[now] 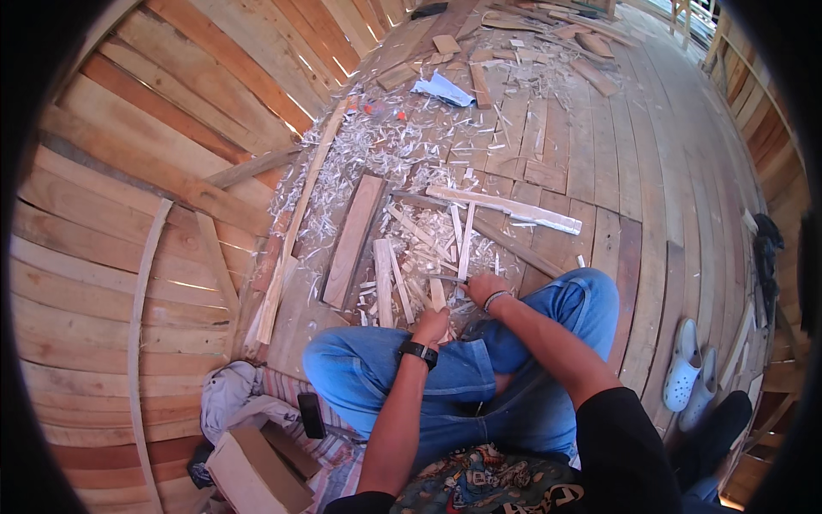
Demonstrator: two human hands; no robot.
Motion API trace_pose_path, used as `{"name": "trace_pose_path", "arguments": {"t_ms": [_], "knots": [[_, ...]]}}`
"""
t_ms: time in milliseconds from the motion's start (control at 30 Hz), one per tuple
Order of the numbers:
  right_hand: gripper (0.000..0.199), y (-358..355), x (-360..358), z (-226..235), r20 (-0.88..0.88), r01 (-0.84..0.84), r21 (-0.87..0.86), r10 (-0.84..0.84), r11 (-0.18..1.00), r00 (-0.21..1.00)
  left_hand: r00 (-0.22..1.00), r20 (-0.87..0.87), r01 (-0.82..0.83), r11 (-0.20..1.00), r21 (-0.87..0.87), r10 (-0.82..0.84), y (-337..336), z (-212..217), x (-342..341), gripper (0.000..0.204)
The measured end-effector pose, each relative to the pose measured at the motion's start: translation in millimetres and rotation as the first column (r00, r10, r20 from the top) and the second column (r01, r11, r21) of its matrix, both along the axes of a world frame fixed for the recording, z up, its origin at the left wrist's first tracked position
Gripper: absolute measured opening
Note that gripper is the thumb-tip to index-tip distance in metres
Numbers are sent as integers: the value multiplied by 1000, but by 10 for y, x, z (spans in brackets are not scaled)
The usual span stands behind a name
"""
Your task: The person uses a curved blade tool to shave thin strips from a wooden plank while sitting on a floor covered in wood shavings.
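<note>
Cardboard box (257, 469): nearest the viewer, low and to the left of the blue-jeaned knees, flaps closed, sitting on a striped cloth.
Dark phone (311, 415): lying just beside the box, between it and the left knee.
Crumpled pale cloth (231, 392): touching the box's far-left side.
White shoes (692, 366): a pair standing on the floor, well to the right of the right knee.
Left hand (431, 326): just past the knees, fist closed round the near end of a short wood stick (437, 294); a black watch on the wrist.
Right hand (485, 287): just right of the left hand, fingers curled shut; it seems to grip a thin dark blade (445, 278) lying across the stick, though the grip itself is too small to see clearly. A bracelet on the wrist.
Wood stick: upright in the view, its far end pointing away from the knees into the pile of shavings.
Shavings (402, 154): pale curls spread over the plank floor (651, 188) from the hands outward.
Split strips (390, 270): several pale slats lying just left of the hands.
Flat brown board (353, 240): left of the strips, running away from the knees.
Long pale batten (505, 208): lying crosswise beyond the hands.
Offcuts (479, 81): scattered farthest out, with a scrap of white paper (441, 89) among them.
</note>
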State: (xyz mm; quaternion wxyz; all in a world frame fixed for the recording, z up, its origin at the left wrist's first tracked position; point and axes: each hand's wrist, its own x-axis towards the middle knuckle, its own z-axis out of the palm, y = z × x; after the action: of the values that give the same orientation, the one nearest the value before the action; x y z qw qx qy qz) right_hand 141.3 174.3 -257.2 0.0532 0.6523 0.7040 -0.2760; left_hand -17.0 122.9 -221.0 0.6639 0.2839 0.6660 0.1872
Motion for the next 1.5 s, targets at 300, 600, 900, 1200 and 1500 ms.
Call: {"name": "trace_pose_path", "arguments": {"t_ms": [300, 600, 900, 1200, 1500], "knots": [[52, -155, 73, -13, -102, -89, 50, 94, 995, 990, 998, 52, -22, 1000, 3, 22, 16, -143, -52, 22], [53, -219, 119, 124, -73, -67, 32, 69, 997, 995, 999, 35, -37, 998, 41, 36, 18, -161, -7, 19], [47, 89, -2, -148, -16, 35, -23, -35, 999, 999, 1000, 14, -10, 999, 38, 9, 24, -41, -9, 20], [51, -181, 80, 57, -81, -38, 16, 39, 999, 996, 999, 17, -41, 999, -10, 42, -5, -27, -9, 21], [50, -331, 114, 421, -75, -100, 62, 105, 993, 992, 999, -2, -33, 999, 27, 33, -20, -54, -10, 23]]}}
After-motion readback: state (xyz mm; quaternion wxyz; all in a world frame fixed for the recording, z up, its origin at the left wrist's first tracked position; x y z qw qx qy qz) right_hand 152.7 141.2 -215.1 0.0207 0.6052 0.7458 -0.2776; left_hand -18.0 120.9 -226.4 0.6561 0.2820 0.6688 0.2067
